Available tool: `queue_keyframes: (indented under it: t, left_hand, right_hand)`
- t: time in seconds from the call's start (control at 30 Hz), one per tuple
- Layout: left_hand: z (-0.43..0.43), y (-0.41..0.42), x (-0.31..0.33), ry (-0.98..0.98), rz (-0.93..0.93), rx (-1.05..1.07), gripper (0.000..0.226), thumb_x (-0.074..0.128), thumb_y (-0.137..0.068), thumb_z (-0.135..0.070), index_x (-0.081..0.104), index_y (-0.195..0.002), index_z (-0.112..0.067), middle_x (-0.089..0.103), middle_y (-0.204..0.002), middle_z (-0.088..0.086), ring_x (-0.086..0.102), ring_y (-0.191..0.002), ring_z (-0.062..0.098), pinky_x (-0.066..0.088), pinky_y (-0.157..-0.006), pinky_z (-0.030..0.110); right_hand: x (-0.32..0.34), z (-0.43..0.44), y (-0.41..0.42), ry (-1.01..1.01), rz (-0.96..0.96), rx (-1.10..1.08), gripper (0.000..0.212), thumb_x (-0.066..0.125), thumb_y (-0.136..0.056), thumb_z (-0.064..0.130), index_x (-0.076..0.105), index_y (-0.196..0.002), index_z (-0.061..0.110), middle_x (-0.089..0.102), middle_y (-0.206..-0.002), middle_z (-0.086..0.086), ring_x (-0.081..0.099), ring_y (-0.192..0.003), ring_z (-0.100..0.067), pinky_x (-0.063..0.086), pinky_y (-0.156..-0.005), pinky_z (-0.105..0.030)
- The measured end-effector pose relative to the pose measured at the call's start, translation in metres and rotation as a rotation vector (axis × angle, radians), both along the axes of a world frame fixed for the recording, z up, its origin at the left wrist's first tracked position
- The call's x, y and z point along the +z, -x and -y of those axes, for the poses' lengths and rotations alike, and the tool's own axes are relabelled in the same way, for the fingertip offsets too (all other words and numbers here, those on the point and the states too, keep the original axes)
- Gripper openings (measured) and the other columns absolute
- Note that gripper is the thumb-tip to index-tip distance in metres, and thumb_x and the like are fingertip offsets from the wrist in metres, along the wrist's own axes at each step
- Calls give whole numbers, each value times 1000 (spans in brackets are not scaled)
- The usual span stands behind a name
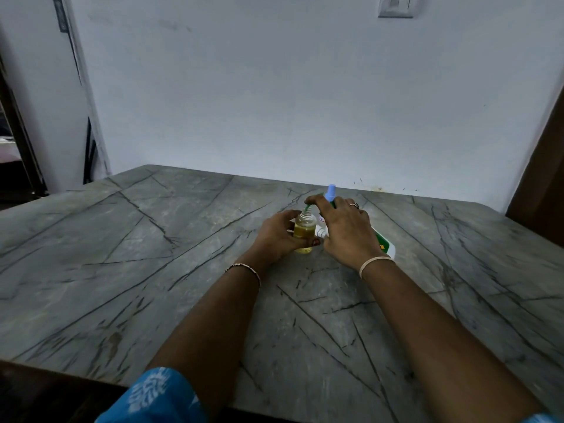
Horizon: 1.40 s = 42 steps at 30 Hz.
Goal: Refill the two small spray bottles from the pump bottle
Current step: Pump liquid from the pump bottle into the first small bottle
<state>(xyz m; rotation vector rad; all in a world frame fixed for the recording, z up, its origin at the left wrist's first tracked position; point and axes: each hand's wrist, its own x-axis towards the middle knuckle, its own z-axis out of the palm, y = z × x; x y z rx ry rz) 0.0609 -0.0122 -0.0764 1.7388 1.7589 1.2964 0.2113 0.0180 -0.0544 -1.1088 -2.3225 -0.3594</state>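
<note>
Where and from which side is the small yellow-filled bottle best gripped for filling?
Wrap the small bottle round its body from the left, as the left hand does: it stands upright, threaded neck open on top, and the pump bottle under the right hand crowds its right side.

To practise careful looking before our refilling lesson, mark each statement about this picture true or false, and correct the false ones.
1. The left hand grips a small bottle holding yellowish liquid. True.
2. That small bottle has its cap screwed on. False: its threaded neck is bare.
3. A blue spray top shows beyond the right hand. True.
4. The right hand lies flat on the table, away from the pump bottle. False: it is on the white and green pump bottle.
5. The table is plain white. False: it is grey with dark veins.
</note>
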Motion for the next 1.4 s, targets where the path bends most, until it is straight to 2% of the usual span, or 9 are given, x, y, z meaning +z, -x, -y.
queue_keyframes:
  t: [0.27, 0.43, 0.53, 0.67, 0.87, 1.07, 1.23, 1.4]
  left_hand:
    - [-1, 0, 1, 13, -31, 17, 61, 85, -65, -33, 62, -118, -15, 70, -110, 1, 65, -99, 12, 50, -89, 24]
    - [0, 0, 1, 9, -40, 10, 58, 84, -66, -33, 64, -117, -14, 70, -111, 2, 65, -99, 12, 50, -90, 25]
    - [0, 0, 1, 16, -46, 16, 56, 84, -67, -33, 65, -115, -13, 71, -110, 2, 65, -98, 12, 48, -86, 22]
    - [-1, 1, 0, 20, -41, 15, 57, 84, -66, -34, 65, -115, -12, 71, -109, 4, 66, -96, 12, 50, -87, 25]
    - [-2, 1, 0, 32, -39, 11, 54, 84, -66, -32, 67, -113, -10, 72, -106, 4, 66, -91, 10, 49, -82, 21]
    - [-4, 2, -1, 40, -39, 34, 49, 86, -64, -36, 70, -104, -13, 74, -97, 6, 69, -90, 15, 55, -89, 38]
    - [-3, 1, 0, 53, -35, 30, 51, 85, -65, -34, 69, -108, -12, 74, -100, 6, 69, -91, 13, 55, -89, 34]
    - [-3, 1, 0, 50, -31, 39, 49, 85, -64, -36, 71, -104, -13, 75, -96, 5, 70, -89, 12, 55, -89, 35]
  right_hand:
    - [-2, -5, -6, 13, 46, -17, 88, 68, -85, 24, 9, -146, 48, 51, -125, -11, 48, -117, -30, 42, -97, -45]
    - [-1, -2, -4, 9, 30, -22, 80, 69, -81, 18, 23, -142, 41, 52, -124, -11, 48, -117, -31, 42, -97, -47]
    - [0, 0, -1, -12, 16, -15, 74, 68, -79, 15, 30, -140, 35, 52, -122, -12, 48, -117, -31, 42, -95, -46]
    - [0, -1, -1, -14, 20, -21, 76, 68, -80, 17, 27, -142, 36, 51, -125, -12, 47, -118, -32, 42, -98, -47]
    - [-4, -4, -4, 4, 34, -31, 83, 70, -82, 20, 20, -144, 43, 51, -128, -12, 48, -119, -31, 42, -100, -48]
    - [4, 2, -4, 42, -13, 25, 74, 68, -76, 16, 32, -137, 36, 53, -115, -11, 49, -113, -32, 43, -92, -46]
    - [3, 2, -3, 37, 0, 14, 74, 69, -76, 16, 31, -138, 35, 53, -117, -11, 49, -113, -32, 44, -93, -46]
    - [-1, -1, -6, 22, 21, 1, 82, 68, -80, 17, 22, -144, 41, 52, -121, -11, 49, -115, -31, 43, -95, -46]
